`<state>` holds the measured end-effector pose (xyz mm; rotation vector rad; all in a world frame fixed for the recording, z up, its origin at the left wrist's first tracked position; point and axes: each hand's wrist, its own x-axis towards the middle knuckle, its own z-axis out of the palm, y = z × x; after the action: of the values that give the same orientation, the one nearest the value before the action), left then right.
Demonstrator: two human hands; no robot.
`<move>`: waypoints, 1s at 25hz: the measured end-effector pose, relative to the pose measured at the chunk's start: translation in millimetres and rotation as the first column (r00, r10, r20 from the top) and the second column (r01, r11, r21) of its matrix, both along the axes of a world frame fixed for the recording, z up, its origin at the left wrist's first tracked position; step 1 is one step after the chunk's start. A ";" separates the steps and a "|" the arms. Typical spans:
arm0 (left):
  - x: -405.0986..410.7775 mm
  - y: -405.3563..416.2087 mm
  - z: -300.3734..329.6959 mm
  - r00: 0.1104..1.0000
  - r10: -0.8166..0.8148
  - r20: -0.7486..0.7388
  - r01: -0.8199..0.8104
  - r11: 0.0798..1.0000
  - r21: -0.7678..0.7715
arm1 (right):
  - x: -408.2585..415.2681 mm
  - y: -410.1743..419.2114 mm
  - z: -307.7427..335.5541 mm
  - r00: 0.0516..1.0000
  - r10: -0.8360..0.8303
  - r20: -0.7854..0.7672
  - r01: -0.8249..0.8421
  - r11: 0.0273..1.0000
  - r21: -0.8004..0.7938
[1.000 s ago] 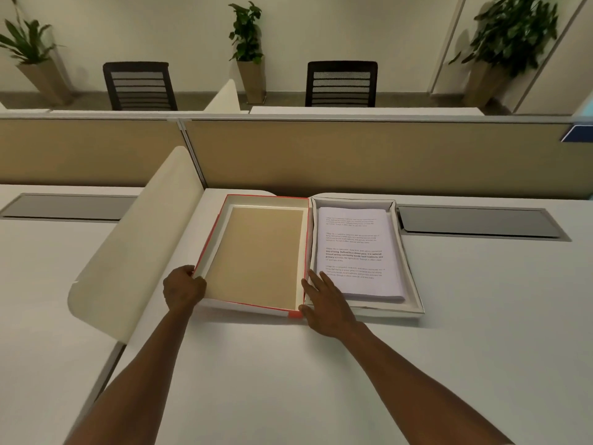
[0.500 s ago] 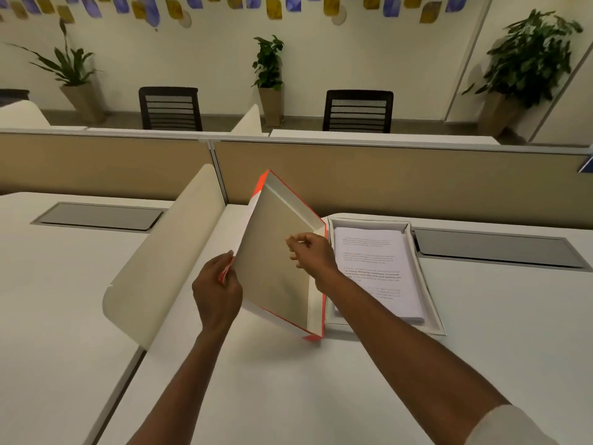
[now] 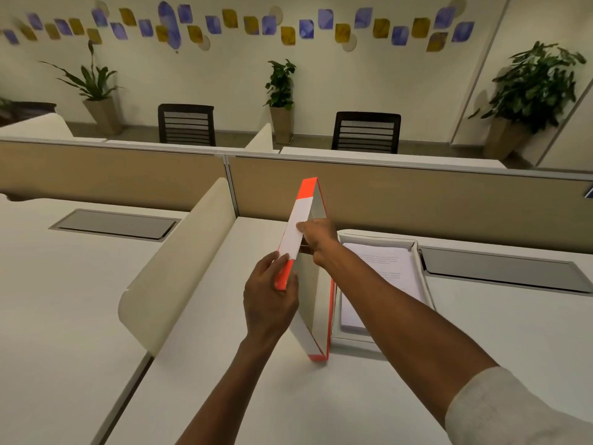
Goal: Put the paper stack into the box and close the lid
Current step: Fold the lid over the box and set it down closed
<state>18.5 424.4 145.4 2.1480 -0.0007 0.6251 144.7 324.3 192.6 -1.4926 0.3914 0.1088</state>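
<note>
The orange-and-white lid (image 3: pixel 299 232) stands almost upright on its hinge side, at the left edge of the white box (image 3: pixel 420 264). My left hand (image 3: pixel 269 300) grips the lid's near free edge. My right hand (image 3: pixel 316 237) holds the same edge farther up, with its arm crossing over the box. The paper stack (image 3: pixel 390 268) lies flat inside the box, printed side up, partly hidden by my right forearm.
A cream curved divider (image 3: pixel 179 261) stands on the desk just left of the lid. A tan partition wall (image 3: pixel 417 200) runs behind the box. Grey cable hatches (image 3: pixel 500 271) sit in the desktop on both sides. Chairs and potted plants stand beyond the partition.
The lid lay open flat to the left of the box; both hands took its edge and swung it up and rightward to near vertical. The head camera tilted up.
</note>
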 end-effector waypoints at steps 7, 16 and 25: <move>5.7 12.4 -18.6 0.968 -0.219 -0.124 0.118 0.830 -0.544 | -28.6 -58.7 20.2 0.996 0.040 0.075 -0.049 0.992 0.114; 10.6 -13.3 -87.0 0.590 -0.632 -0.502 -0.194 0.493 -0.848 | -94.7 -135.8 34.9 0.986 0.115 0.122 -0.148 0.940 0.307; 16.1 -44.3 -119.1 0.693 -0.499 -0.520 -0.064 0.676 -0.734 | -110.3 -218.7 -11.0 0.955 -0.270 0.123 0.282 0.956 -0.085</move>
<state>34.6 380.0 26.3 1.4319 0.3186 -0.3638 34.4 105.7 181.6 -1.5211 0.5184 -0.2187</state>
